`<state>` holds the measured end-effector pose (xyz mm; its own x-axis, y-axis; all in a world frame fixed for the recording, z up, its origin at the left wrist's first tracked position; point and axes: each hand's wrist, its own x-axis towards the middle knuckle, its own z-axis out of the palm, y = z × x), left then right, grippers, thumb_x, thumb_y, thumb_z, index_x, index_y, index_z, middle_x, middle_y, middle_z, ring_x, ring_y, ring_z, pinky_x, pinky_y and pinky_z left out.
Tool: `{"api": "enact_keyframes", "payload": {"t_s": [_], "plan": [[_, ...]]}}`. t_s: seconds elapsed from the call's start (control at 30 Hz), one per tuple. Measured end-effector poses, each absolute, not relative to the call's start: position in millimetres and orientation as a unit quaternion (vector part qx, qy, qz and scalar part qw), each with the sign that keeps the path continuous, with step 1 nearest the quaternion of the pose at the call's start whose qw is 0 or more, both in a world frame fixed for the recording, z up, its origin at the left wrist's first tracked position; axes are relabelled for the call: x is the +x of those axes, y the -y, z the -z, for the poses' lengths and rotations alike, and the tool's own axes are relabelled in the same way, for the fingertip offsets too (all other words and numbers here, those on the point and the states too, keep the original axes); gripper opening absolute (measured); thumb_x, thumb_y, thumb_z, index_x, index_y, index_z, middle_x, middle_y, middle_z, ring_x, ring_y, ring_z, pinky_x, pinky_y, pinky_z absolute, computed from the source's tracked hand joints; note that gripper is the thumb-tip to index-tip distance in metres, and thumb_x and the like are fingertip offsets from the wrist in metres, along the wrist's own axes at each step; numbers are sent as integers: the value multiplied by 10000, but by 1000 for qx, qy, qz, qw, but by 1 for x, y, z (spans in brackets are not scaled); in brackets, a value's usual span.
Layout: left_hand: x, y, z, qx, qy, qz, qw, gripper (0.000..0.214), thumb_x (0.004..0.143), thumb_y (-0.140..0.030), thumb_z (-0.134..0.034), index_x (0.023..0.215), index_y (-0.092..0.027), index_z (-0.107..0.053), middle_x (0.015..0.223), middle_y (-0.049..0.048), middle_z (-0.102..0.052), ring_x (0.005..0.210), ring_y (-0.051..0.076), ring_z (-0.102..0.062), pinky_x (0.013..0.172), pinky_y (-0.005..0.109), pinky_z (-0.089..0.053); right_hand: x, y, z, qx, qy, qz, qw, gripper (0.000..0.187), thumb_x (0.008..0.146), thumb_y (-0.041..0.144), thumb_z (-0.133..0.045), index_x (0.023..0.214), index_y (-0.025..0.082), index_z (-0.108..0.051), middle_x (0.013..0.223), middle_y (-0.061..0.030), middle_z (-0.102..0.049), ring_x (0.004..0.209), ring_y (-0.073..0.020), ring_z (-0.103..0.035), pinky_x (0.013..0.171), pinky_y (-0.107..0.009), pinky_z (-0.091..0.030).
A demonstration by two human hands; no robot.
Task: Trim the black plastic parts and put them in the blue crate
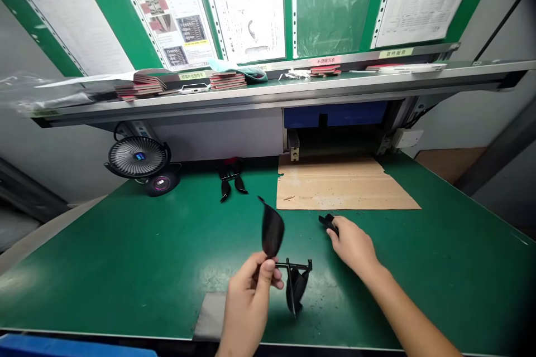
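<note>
My left hand (251,290) is closed, with thumb and fingers pinching a glossy black plastic part with leaf-shaped blades (272,231). One blade points up from my fingertips. A thin black bar runs right from the grip to darker blades (297,287) hanging lower. My right hand (354,245) is closed around a small black object (325,222) just above or on the table, to the right of the left hand. Its kind is hidden by my fingers. A similar black bladed part (232,178) lies farther back on the table.
The green table (167,256) carries a flat cardboard sheet (343,187) at the back and a small fan (138,157) at back left. A grey patch (211,315) lies at the front edge. Above runs a shelf (259,97) with stacked red-edged pads (228,81).
</note>
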<state>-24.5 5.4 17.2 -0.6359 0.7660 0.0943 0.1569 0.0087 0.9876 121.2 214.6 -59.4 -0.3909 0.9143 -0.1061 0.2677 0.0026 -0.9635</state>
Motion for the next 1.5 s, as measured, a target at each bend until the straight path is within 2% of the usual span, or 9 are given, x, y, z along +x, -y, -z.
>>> {"api": "enact_keyframes", "payload": {"t_s": [0.2,0.37,0.53,0.67,0.8,0.9,1.13,1.37,1.5], "plan": [[-31,-13,-5,133,-573,-685,430,410,692,-448,-755,870,-98,-635,702,46,-608,509,98,-524,505,221,-507,117,-193,55,-472,673,-474,315,219,807,298,-654,973,161,-613,1480,-108,-270,1398,-298,-29,1131,-508,33],[-37,-22,7,172,-614,-650,415,351,762,-425,-697,883,-102,-632,756,71,-645,545,111,-560,546,228,-523,123,-108,48,-346,531,-752,183,548,844,618,-504,1207,209,-544,1181,-135,-595,946,-256,-633,729,-356,-535],[-30,-21,12,345,-686,-603,218,222,834,-367,-627,893,-155,-662,778,68,-678,703,171,-643,718,251,-528,133,-86,55,-204,323,-919,104,526,798,566,-635,1102,139,-597,870,-82,-656,415,-3,-459,394,-118,-293],[-24,-17,8,316,-658,-612,303,250,855,-399,-591,855,-154,-638,701,44,-651,584,153,-630,577,225,-514,146,-101,43,-200,439,-871,88,547,770,423,-729,1187,129,-529,778,-70,-661,440,-54,-502,429,-146,-350],[-22,-14,5,237,-596,-652,404,301,833,-429,-613,796,-130,-598,619,0,-574,442,122,-575,462,210,-480,156,-119,28,-221,816,-518,131,271,928,215,-462,1191,227,-527,1018,-51,-651,867,-180,-622,779,-297,-492],[-21,-11,7,199,-581,-660,432,308,827,-426,-620,808,-121,-592,581,-19,-528,401,112,-541,430,215,-478,158,-132,28,-158,936,-228,215,441,882,32,-304,1233,218,-495,1061,-49,-641,958,-198,-598,781,-335,-490],[-24,-9,11,172,-559,-662,469,305,811,-414,-640,812,-112,-601,575,-17,-516,398,95,-507,426,224,-492,146,-134,15,-84,951,-47,294,444,843,-76,-277,1027,197,-574,1007,0,-657,961,-151,-589,1041,-422,-283],[-32,5,6,255,-564,-591,517,337,833,-462,-589,804,-126,-595,576,-1,-547,403,101,-530,415,184,-415,137,-131,18,-266,753,-486,356,67,939,293,-437,902,246,-406,1010,-41,-666,897,-202,-655,831,-387,-542],[-23,23,1,345,-640,-492,479,383,835,-511,-544,766,-153,-663,595,38,-608,540,158,-610,471,208,-431,108,-112,23,-341,763,-411,364,271,823,522,-606,808,295,-460,753,-14,-629,714,-225,-649,540,-312,-566]]}}
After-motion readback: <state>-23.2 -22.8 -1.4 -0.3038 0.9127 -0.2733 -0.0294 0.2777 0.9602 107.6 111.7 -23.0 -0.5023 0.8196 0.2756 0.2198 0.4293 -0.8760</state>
